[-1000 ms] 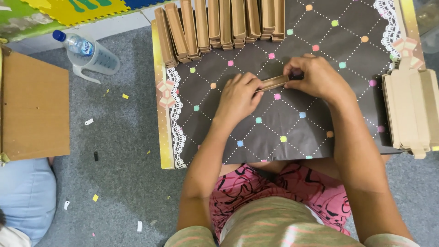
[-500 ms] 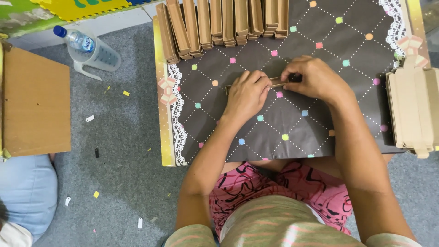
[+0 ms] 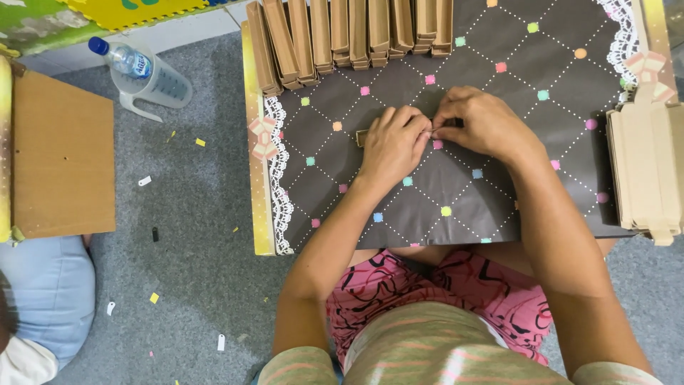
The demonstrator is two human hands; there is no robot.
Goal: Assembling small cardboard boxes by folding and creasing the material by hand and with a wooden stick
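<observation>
Fingertips of both hands meet and pinch a small brown cardboard piece (image 3: 363, 137) at mid-table. Left hand (image 3: 390, 145) curled over it, knuckles up, hiding most of the piece; only its left end shows. Right hand (image 3: 483, 125) closed too, thumb and forefinger pressed at the seam. Both forearms angle up from the lap. Work lies on a dark dotted table cover (image 3: 499, 199). Row of folded brown boxes (image 3: 349, 36) at far edge, tops cut off. Stack of flat cardboard blanks (image 3: 645, 171) at right.

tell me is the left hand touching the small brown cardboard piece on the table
Touching. The head view shows the left hand lying over the cardboard piece, whose end pokes out from under its fingers.
</observation>
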